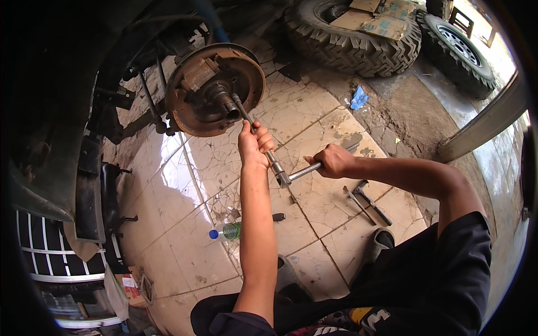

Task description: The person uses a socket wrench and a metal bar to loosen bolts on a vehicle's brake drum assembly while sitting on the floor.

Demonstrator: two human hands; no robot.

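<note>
A rusty round brake backing plate (185, 101) with a protruding spindle (228, 106) is at the upper middle, on the vehicle's underside. A long steel extension bar (275, 164) runs from beside the spindle down to a T-shaped handle joint (283, 178). My left hand (255, 140) is wrapped round the bar's middle. My right hand (330, 162) grips the sliding steel handle (304, 171), which points out to the right. The far end of the bar sits by the hub; what it engages is too small to tell.
Two large tyres (372, 56) (457, 50), one topped with cardboard, lie at upper right. Loose tools (374, 207), a plastic bottle (227, 232) and a blue scrap (358, 98) lie on the cracked tiles (168, 246). Dark vehicle parts (89, 190) fill the left. A post (471, 123) stands right.
</note>
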